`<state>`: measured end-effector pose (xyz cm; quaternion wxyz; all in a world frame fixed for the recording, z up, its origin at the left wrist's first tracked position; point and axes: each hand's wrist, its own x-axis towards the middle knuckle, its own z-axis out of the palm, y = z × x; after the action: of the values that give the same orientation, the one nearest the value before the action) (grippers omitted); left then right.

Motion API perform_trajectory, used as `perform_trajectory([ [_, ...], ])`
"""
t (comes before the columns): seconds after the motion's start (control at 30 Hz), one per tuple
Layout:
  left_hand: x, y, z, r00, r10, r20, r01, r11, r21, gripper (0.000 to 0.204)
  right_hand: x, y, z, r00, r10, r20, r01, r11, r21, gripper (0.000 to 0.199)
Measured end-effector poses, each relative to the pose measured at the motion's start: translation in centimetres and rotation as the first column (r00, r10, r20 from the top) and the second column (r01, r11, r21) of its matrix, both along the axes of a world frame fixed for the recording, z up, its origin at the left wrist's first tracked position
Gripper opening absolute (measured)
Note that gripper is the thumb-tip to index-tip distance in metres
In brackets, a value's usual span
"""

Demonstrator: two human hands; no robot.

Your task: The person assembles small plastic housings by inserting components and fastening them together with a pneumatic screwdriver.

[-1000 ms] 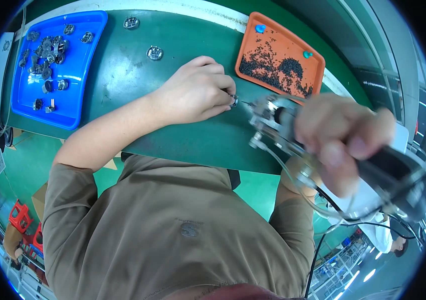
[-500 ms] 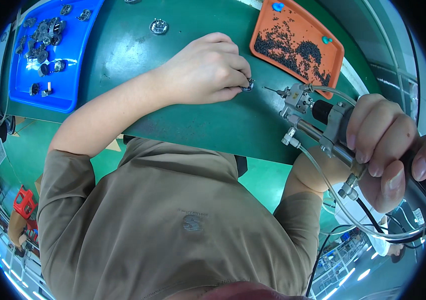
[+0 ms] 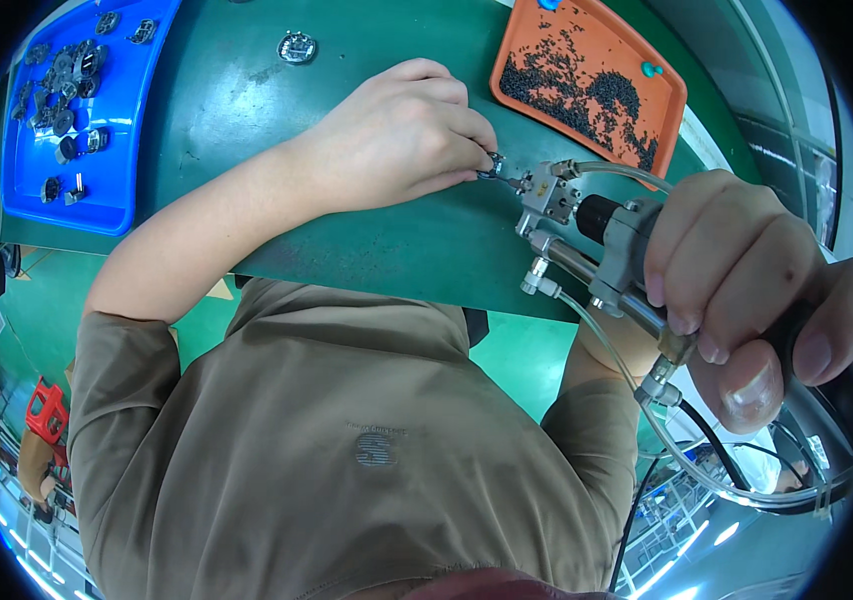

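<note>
Orange tray point(image 3: 532, 45) — blue tray point(image 3: 117, 150); green table point(image 3: 367, 240)

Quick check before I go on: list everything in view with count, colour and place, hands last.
bench: one, green, across the top.
blue tray: one, upper left, holding many small metal parts.
orange tray: one, upper right, holding many tiny dark screws.
round part: one, silver, loose on bench at the top.
small part: one, metal, at left fingertips.
screwdriver: one, silver and black, with clear hoses, right.
left hand: pinching small part.
right hand: gripping screwdriver.
</note>
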<state>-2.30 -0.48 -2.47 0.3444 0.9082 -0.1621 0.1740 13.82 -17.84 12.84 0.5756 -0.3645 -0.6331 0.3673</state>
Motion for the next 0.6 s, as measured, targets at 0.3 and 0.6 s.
perform_trajectory([
  [0.3, -0.03, -0.12, 0.15, 1.0, -0.003, -0.007, 0.003, 1.0, -0.006, 0.014, -0.19, 0.33, -0.09, 0.999, 0.02, 0.032, -0.019, 1.0, -0.018, 0.03],
  [0.6, -0.06, -0.29, 0.03, 1.0, 0.0, -0.007, -0.001, 1.0, -0.015, 0.013, -0.37, 0.27, -0.3, 0.999, 0.016, 0.028, -0.016, 1.0, -0.014, 0.03],
])
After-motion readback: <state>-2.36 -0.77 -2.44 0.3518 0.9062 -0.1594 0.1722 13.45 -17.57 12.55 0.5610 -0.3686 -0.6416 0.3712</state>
